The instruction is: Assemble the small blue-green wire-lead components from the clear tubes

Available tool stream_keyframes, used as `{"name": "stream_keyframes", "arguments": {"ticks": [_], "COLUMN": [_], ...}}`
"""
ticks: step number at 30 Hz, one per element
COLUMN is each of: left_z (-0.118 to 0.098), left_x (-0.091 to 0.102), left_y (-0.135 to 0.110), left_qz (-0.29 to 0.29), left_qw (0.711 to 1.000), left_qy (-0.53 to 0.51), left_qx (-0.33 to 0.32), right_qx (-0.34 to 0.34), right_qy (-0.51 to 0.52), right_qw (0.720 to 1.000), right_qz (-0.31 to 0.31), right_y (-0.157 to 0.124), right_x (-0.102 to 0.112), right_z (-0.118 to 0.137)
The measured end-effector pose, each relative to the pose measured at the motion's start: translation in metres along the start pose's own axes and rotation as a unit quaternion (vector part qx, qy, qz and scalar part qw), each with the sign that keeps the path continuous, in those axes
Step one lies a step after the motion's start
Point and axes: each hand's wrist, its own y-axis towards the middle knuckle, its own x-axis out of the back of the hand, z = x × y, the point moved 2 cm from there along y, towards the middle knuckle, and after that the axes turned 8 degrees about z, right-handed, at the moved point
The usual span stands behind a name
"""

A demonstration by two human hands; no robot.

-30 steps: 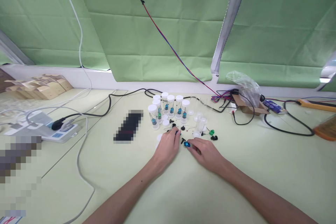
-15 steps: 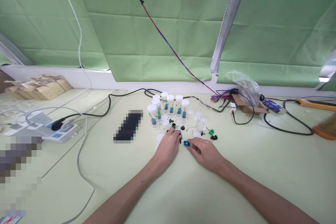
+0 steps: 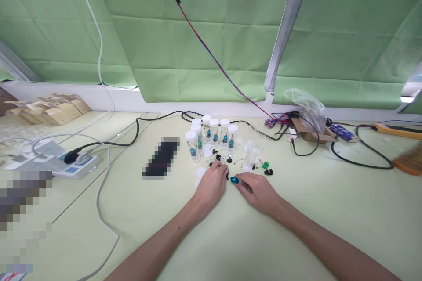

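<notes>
Between the thumb and fingertips of my right hand is a small shiny blue part with rounded lobes, low over the table. My left hand is closed, fingertips together; what they hold, if anything, is hidden. A small black piece shows beside its fingertips. Just beyond lie small black parts and thin metal pins. A green lobed part and a black lobed part lie right of my right hand. Behind stand several clear tubes with white caps, blue or green parts inside.
Clear tubes without parts stand right of the filled ones. White caps lie by my left hand. A pixelated dark object and a power strip are at left. A cardboard box with a plastic bag and black cables lie back right.
The fingertips of my left hand have shifted slightly, and the bit of blue that showed at them is out of sight. My right hand stays in place with the blue part.
</notes>
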Motion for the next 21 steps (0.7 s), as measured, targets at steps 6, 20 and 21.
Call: {"name": "stream_keyframes", "arguments": {"ticks": [6,20,21], "left_z": [-0.003,-0.01,-0.011], "left_x": [0.001,0.001,0.001], "left_y": [-0.001,-0.006,-0.007], "left_qz": [0.007,-0.091,-0.091], "left_qw": [1.0,0.994,0.993], "left_qy": [0.027,-0.058,-0.066], "left_qx": [0.001,-0.032,-0.037], "right_qx": [0.001,0.016,0.02], "right_qy": [0.001,0.024,0.031], "right_qw": [1.0,0.999,0.998], "right_qz": [-0.001,-0.046,-0.052], "right_y": [-0.001,-0.001,-0.001], "right_x": [0.0,0.003,0.003], "right_z": [0.001,0.005,0.007]}}
